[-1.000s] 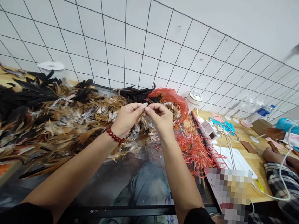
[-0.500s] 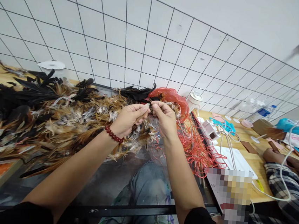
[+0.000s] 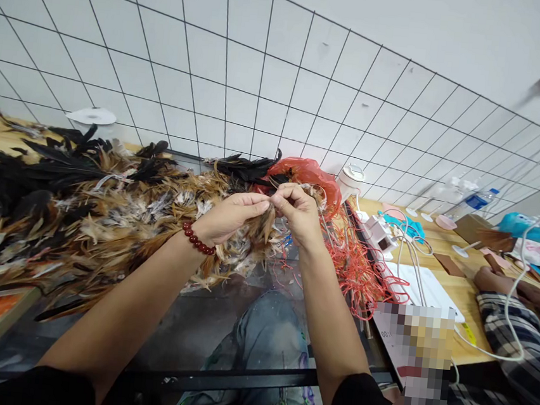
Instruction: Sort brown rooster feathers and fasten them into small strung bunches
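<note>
A small bunch of brown, tapered feathers hangs between both hands above the heap of brown and black feathers. The left hand and right hand pinch its top, fingertips narrowly closed. A tangle of red strings lies just right.

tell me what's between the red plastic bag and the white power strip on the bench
In the head view, a white lidded cup stands between the red plastic bag and the white power strip, with tangled red strings just below.

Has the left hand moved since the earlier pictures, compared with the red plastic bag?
Yes. The left hand has sunk slightly toward the feather pile, while the red plastic bag stays put.
</note>
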`<state>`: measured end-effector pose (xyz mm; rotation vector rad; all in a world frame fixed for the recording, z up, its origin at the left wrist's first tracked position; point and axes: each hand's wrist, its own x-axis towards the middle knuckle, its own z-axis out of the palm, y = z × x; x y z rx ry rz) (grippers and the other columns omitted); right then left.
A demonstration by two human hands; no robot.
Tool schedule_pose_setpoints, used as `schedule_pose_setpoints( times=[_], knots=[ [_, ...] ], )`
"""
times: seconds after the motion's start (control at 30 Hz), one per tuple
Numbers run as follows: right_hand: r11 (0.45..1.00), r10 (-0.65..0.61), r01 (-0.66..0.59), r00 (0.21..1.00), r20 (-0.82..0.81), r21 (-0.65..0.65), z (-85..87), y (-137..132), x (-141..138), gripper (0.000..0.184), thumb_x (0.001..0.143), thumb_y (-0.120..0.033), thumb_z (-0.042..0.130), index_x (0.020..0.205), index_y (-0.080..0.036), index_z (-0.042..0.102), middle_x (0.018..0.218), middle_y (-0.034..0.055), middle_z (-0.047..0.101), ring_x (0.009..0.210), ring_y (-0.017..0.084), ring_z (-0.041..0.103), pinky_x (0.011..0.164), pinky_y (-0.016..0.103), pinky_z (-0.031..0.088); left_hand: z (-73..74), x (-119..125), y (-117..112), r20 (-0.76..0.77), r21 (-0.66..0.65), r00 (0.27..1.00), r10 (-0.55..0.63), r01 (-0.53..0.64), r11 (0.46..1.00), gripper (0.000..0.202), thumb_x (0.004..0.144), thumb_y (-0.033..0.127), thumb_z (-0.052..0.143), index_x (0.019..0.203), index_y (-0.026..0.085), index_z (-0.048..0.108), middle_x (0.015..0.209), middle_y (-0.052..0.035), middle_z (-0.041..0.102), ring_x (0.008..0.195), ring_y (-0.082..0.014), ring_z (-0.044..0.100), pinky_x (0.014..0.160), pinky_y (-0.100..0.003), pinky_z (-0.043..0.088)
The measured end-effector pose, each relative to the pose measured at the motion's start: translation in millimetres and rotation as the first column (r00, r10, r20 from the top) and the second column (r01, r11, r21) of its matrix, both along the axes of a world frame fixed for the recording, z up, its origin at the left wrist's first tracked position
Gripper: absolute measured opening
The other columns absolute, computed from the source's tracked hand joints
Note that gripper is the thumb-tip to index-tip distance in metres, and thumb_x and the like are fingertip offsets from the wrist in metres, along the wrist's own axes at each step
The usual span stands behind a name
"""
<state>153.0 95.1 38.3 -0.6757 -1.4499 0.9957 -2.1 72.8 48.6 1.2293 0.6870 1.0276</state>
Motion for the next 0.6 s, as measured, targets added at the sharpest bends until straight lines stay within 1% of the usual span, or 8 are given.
schedule_pose_setpoints(
  times=[0.07, 0.13, 0.23, 0.3, 0.37, 0.43, 0.53, 0.6],
  knots=[
    [0.998, -0.064, 0.064, 0.997, 0.033, 0.007, -0.5, 0, -2, 0.03, 0.066, -0.045, 0.078, 0.067, -0.019, 0.063, 0.09, 0.0028, 0.051, 0.07, 0.012, 0.049, 0.053, 0.026, 0.044, -0.8, 1, 1, -0.011, 0.034, 1.0, 0.028, -0.028, 0.999, 0.04, 0.06, 0.049, 0.083, 0.075, 0.014, 0.071, 0.07, -0.0033, 0.066, 0.069, -0.0126, 0.058, 0.067, -0.024, 0.046],
    [0.996, -0.093, 0.093, 0.995, 0.026, -0.008, -0.4, -1, -6, 0.034, 0.065, -0.049, 0.077, 0.066, -0.019, 0.062, 0.089, 0.0031, 0.051, 0.074, 0.013, 0.051, 0.056, 0.026, 0.046, -2.9, 3, 3, -0.031, 0.065, 0.997, 0.072, -0.069, 0.995, 0.038, 0.061, 0.048, 0.083, 0.07, 0.013, 0.07, 0.068, -0.0032, 0.064, 0.066, -0.0124, 0.056, 0.065, -0.024, 0.045],
    [0.994, -0.022, 0.016, 0.998, -0.058, -0.106, 0.3, -5, -13, 0.037, 0.064, -0.052, 0.076, 0.066, -0.019, 0.058, 0.085, 0.0013, 0.051, 0.069, 0.012, 0.051, 0.055, 0.026, 0.046, -6.3, 4, 5, -0.076, 0.141, 0.986, 0.148, -0.136, 0.981, 0.038, 0.065, 0.048, 0.079, 0.057, 0.014, 0.063, 0.06, -0.003, 0.059, 0.057, -0.011, 0.05, 0.056, -0.023, 0.039],
    [0.986, 0.018, -0.036, 0.994, -0.11, -0.163, 0.3, -7, -16, 0.037, 0.064, -0.051, 0.076, 0.067, -0.019, 0.057, 0.08, 0.0, 0.051, 0.064, 0.011, 0.049, 0.054, 0.025, 0.045, -6.9, 2, 5, -0.152, 0.22, 0.97, 0.191, -0.155, 0.963, 0.039, 0.071, 0.047, 0.074, 0.054, 0.015, 0.059, 0.054, -0.0015, 0.054, 0.05, -0.0098, 0.043, 0.049, -0.022, 0.033],
    [0.986, -0.022, 0.0, 0.991, -0.13, -0.167, -0.4, -8, -20, 0.036, 0.063, -0.049, 0.076, 0.067, -0.019, 0.056, 0.079, -0.0003, 0.051, 0.066, 0.011, 0.048, 0.057, 0.025, 0.045, -6.0, 1, 4, -0.241, 0.315, 0.939, 0.244, -0.162, 0.935, 0.036, 0.077, 0.045, 0.068, 0.057, 0.016, 0.06, 0.051, 0.0003, 0.049, 0.047, -0.0094, 0.039, 0.047, -0.022, 0.029],
    [0.985, -0.108, 0.087, 0.984, -0.139, -0.146, -1.8, -7, -22, 0.034, 0.065, -0.048, 0.074, 0.066, -0.019, 0.055, 0.08, 0.0002, 0.052, 0.069, 0.011, 0.048, 0.06, 0.024, 0.045, -4.7, 1, 3, -0.286, 0.415, 0.903, 0.32, -0.184, 0.891, 0.03, 0.08, 0.04, 0.064, 0.062, 0.016, 0.064, 0.054, 0.0003, 0.052, 0.051, -0.0105, 0.042, 0.051, -0.022, 0.032],
    [0.978, -0.186, 0.168, 0.971, -0.148, -0.124, -3.9, -8, -26, 0.034, 0.067, -0.048, 0.072, 0.066, -0.019, 0.053, 0.086, 0.0014, 0.053, 0.07, 0.01, 0.047, 0.06, 0.023, 0.044, -4.0, 4, 1, -0.263, 0.508, 0.874, 0.407, -0.234, 0.829, 0.023, 0.081, 0.034, 0.061, 0.068, 0.016, 0.068, 0.064, -0.0013, 0.06, 0.064, -0.0132, 0.05, 0.062, -0.023, 0.039],
    [0.976, -0.191, 0.172, 0.971, -0.147, -0.131, -4.5, -9, -27, 0.035, 0.068, -0.049, 0.07, 0.068, -0.019, 0.052, 0.092, 0.0023, 0.053, 0.066, 0.009, 0.046, 0.054, 0.022, 0.041, -4.4, 6, 0, -0.224, 0.481, 0.895, 0.385, -0.242, 0.843, 0.024, 0.081, 0.034, 0.062, 0.067, 0.016, 0.067, 0.065, -0.0022, 0.061, 0.066, -0.014, 0.052, 0.064, -0.024, 0.041]
  ],
)
